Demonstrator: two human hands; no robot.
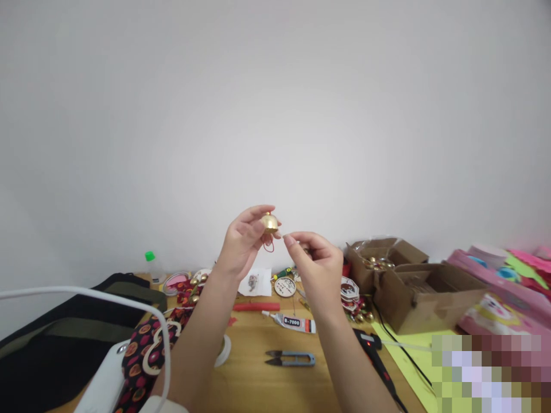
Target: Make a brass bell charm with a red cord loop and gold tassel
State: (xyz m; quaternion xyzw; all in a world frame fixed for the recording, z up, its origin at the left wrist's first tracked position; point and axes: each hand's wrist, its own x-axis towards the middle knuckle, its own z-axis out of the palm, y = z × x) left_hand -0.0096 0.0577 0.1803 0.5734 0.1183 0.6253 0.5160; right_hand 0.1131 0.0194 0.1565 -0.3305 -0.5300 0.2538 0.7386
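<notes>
My left hand (243, 241) is raised above the wooden table (258, 378) and pinches a small gold bell (270, 222) between thumb and fingertips. A loop of red thread (268, 246) hangs just below the bell. My right hand (314, 261) is close beside it, its fingers pinched together near the bell and the thread. What the right fingers grip is too small to make out.
On the table lie thread snips (290, 359), a B-7000 glue tube (293, 322), a red stick (256, 307), a black glue gun (372, 350), cardboard boxes (413, 292) with gold bells, patterned fabric (142, 355), a black bag (64, 350) and a green-capped bottle (151, 265).
</notes>
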